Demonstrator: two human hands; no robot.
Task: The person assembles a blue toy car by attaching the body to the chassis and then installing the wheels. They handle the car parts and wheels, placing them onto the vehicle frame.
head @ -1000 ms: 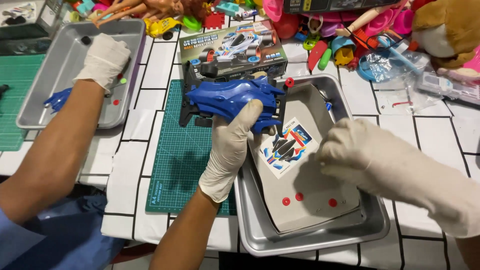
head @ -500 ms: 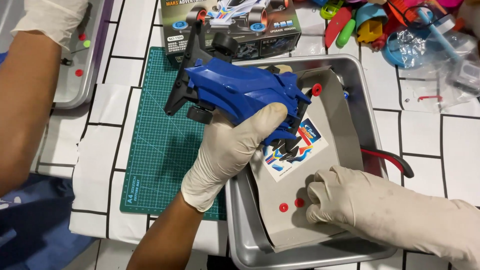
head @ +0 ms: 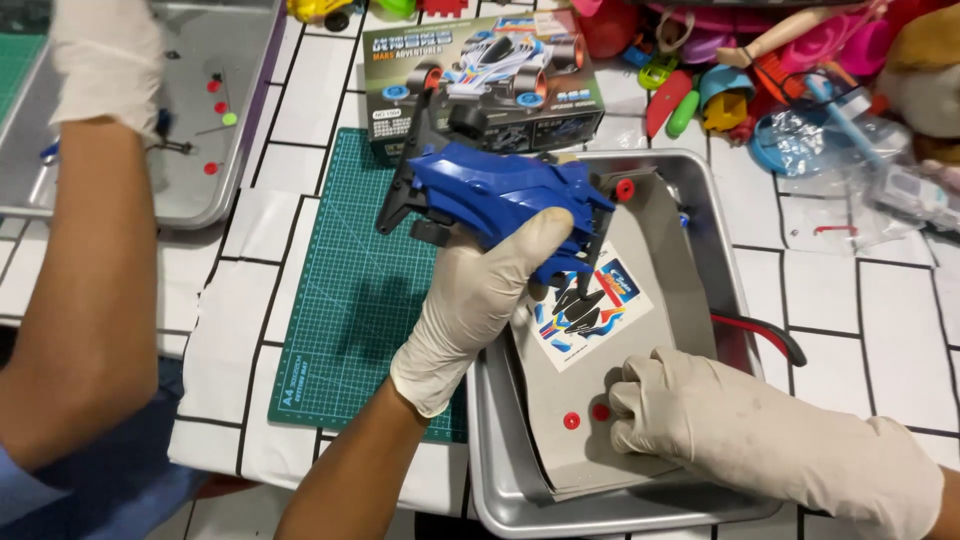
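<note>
Metal tray (head: 720,250), directly under both hands, catches loose parts. Green cutting mat (head: 350,300) lies beside the left wrist. Printed kit box (head: 480,75) stands just beyond the held piece. Grey card (head: 640,330) with sticker sheet (head: 585,305) lies in the tray below the grip. Left hand (head: 480,300), gloved, fingers closed around the blue toy car body (head: 500,195), lifts it clear above the tray, tilted, apparently for inspection. Right hand (head: 700,420), gloved, fingers curled and pressing the card flat, fingertips beside two small red parts (head: 585,415). A co-worker's gloved hand (head: 105,60) reaches into a second tray (head: 235,170), well apart.
</note>
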